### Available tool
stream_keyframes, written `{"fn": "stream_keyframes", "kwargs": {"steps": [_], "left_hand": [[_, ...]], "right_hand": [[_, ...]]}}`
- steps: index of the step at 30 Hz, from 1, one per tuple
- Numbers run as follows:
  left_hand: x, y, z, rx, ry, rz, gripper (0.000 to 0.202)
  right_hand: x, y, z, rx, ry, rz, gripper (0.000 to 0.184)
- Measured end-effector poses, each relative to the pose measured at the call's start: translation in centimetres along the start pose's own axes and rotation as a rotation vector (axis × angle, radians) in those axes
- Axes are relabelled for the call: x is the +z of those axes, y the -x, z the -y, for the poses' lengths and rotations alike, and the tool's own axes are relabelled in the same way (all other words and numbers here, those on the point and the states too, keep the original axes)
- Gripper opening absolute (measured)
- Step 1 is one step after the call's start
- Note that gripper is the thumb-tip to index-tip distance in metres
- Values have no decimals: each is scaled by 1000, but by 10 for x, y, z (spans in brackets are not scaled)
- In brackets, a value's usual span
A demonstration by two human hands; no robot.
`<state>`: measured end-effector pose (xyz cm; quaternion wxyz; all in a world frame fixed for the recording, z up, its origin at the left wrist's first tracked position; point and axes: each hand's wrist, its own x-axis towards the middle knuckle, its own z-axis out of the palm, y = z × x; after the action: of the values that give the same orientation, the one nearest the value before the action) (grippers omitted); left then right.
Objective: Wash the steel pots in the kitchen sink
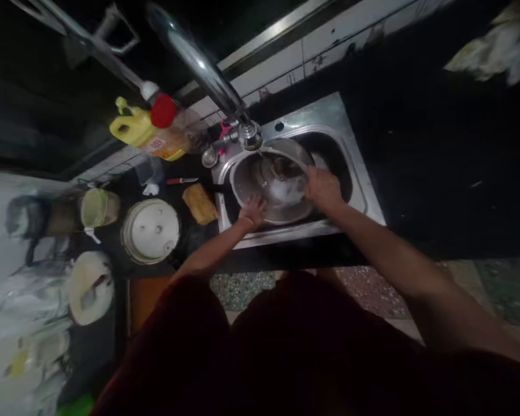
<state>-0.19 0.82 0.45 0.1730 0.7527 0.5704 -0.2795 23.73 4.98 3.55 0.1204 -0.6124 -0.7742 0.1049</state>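
A large steel bowl (247, 179) sits in the steel sink (351, 150) under the tap (225, 92), with foamy water inside it. My left hand (253, 209) grips the bowl's near rim, fingers curled over the edge. My right hand (323, 188) is at the bowl's right side, fingers bent down into the suds; what it holds, if anything, is hidden.
Left of the sink on the dark counter lie a yellow sponge (199, 203), a red-handled knife (181, 181), a white lid (151, 230), a yellow jug (132, 127) and a red-capped bottle (167, 136). More containers crowd the far left. Dark counter (450, 162) lies right of the sink.
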Motion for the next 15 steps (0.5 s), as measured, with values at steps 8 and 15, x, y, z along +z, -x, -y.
{"fn": "stream_keyframes", "kwargs": {"steps": [8,15], "left_hand": [[-27,-48,-94,26,446,-143,50],[-38,44,22,-109,642,-774,32]], "right_hand": [[7,-10,-13,-60,11,-49,39],[28,-24,-32,-40,-39,-114,41]]}}
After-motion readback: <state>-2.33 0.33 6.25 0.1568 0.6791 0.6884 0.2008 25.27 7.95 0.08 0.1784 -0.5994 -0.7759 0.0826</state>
